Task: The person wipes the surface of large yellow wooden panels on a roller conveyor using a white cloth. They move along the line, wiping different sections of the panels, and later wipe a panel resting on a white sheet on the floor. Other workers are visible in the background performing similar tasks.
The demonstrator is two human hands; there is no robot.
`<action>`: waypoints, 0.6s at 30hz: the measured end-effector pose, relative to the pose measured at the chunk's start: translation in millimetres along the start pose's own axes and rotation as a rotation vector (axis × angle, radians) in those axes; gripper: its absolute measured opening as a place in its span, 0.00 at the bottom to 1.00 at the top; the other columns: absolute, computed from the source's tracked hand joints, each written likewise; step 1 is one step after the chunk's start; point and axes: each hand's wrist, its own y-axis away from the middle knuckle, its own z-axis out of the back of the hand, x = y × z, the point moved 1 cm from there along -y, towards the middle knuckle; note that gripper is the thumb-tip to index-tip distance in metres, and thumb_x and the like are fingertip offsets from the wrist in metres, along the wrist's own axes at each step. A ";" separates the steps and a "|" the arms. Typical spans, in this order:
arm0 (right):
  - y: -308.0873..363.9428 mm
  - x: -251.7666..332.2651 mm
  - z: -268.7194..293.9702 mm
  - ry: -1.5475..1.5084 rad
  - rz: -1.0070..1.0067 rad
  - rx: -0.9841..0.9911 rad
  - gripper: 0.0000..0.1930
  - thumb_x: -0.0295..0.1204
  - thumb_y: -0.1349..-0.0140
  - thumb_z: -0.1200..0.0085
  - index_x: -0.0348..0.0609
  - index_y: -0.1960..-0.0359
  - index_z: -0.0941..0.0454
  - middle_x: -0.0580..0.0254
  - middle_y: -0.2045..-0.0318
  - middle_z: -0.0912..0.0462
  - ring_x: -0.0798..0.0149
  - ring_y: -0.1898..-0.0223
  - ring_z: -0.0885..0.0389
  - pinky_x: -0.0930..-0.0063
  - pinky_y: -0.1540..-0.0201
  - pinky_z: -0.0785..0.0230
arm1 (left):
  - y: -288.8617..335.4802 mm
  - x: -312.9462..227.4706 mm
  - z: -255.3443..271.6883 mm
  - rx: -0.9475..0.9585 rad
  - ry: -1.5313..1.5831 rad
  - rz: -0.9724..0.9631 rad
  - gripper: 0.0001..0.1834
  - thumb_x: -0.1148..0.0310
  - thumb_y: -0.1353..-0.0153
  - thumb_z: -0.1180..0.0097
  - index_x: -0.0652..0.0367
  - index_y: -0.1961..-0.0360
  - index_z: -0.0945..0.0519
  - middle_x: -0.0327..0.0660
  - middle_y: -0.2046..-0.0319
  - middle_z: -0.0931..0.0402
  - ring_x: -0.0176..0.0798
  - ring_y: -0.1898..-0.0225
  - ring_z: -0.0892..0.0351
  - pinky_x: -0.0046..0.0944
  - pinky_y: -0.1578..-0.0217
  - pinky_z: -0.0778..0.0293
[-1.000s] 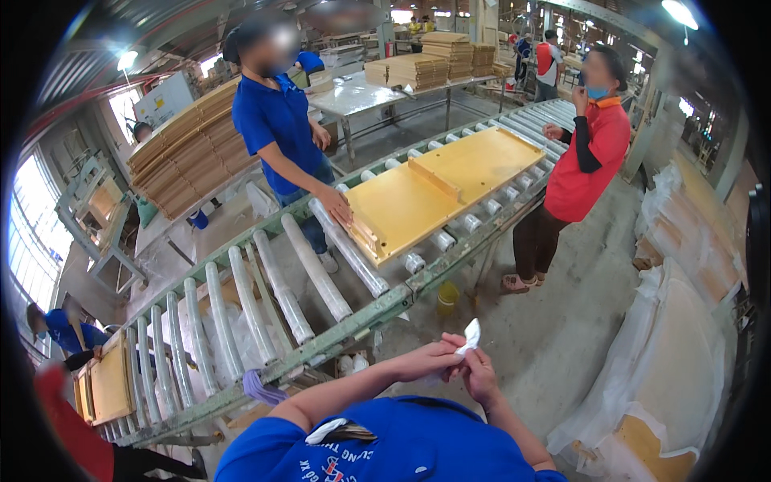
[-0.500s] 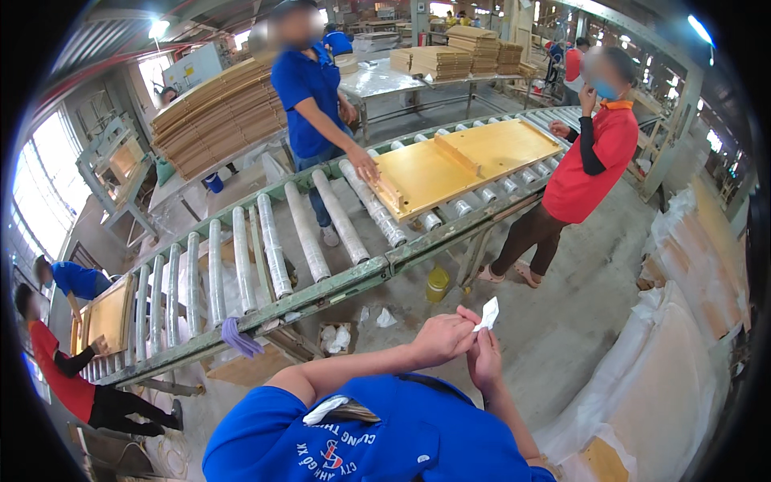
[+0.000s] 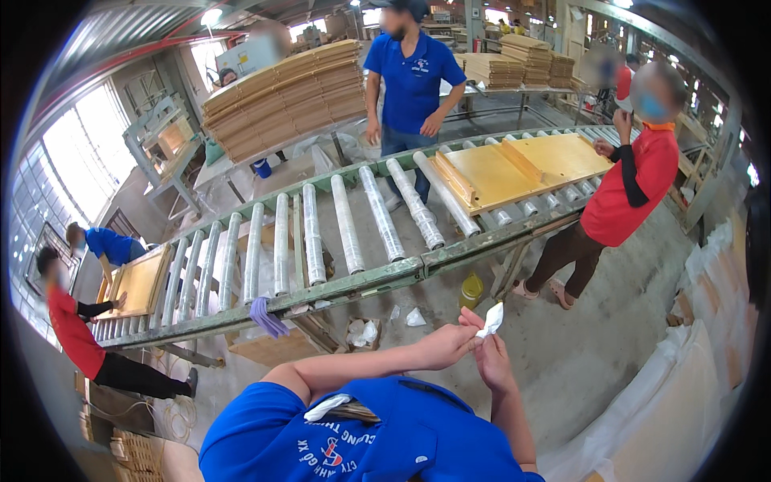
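Just in front of my chest, both hands meet around a small twisted white piece [image 3: 492, 318], tissue or thin cloth, whose loose end sticks up past the fingertips. My left hand [image 3: 450, 345] pinches its lower end, fingers closed. From the other side my right hand [image 3: 493, 363] presses its fingers to the same piece. Another folded white piece [image 3: 328, 407] pokes out of the pocket on my blue shirt.
A roller conveyor [image 3: 345, 229] crosses ahead, bearing a yellow wooden panel [image 3: 514, 171] on the right and another panel [image 3: 140, 281] at far left. Co-workers stand along it. A purple cloth [image 3: 267, 316] hangs over its near rail. Plastic-wrapped boards [image 3: 642, 394] lie at right.
My view has swung left. The white piece now looks more tightly twisted. The co-worker across the conveyor has straightened and taken a hand off the yellow panel.
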 end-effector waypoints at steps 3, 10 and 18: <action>0.4 0.6 -10.6 -0.034 0.020 -0.122 0.19 0.32 0.31 0.70 0.29 0.46 0.35 0.50 0.44 0.33 0.61 0.45 0.32 0.68 0.42 0.42 | -2.5 13.4 -9.2 -0.156 -0.165 -0.063 0.11 0.64 0.37 0.57 0.61 0.64 0.29 0.53 0.72 0.26 0.57 0.69 0.26 0.49 0.69 0.31; 2.4 -5.8 10.2 -0.096 0.104 -0.479 0.16 0.26 0.35 0.63 0.27 0.50 0.32 0.45 0.48 0.29 0.62 0.48 0.29 0.72 0.45 0.39 | -42.2 36.4 -35.3 -0.267 -0.164 -0.173 0.09 0.66 0.45 0.51 0.59 0.68 0.26 0.48 0.71 0.26 0.52 0.68 0.26 0.47 0.69 0.29; -11.9 32.3 59.5 -0.114 0.014 -0.487 0.20 0.30 0.34 0.64 0.30 0.44 0.38 0.50 0.41 0.36 0.55 0.42 0.35 0.62 0.42 0.38 | -118.3 42.6 -32.6 0.473 1.040 0.086 0.20 0.53 0.33 0.62 0.60 0.66 0.29 0.35 0.72 0.33 0.29 0.70 0.32 0.32 0.68 0.33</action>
